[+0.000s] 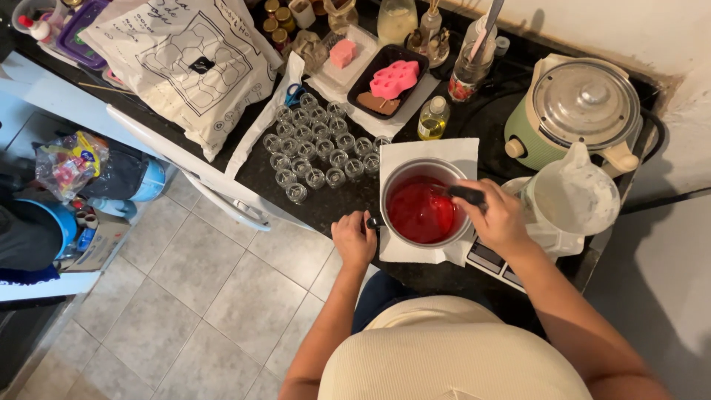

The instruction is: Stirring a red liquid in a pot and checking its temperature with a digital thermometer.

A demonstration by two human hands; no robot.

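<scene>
A metal pot [396, 178] of red liquid [421, 211] stands on a white paper towel [429, 152] on the dark counter. My left hand [353, 238] is closed around the pot's black handle at its left side. My right hand [496, 218] holds a black-handled utensil [465, 195] whose end dips into the red liquid at the pot's right rim. A cluster of several small clear glass jars [318, 148] stands just left of the pot.
A white plastic jug [574, 194] sits on a scale [492, 259] at right, a green lidded cooker [574, 111] behind it. A black tray with a pink mould [392, 80], a small oil bottle [432, 118] and a white printed bag [189, 63] lie farther back. Tiled floor lies left.
</scene>
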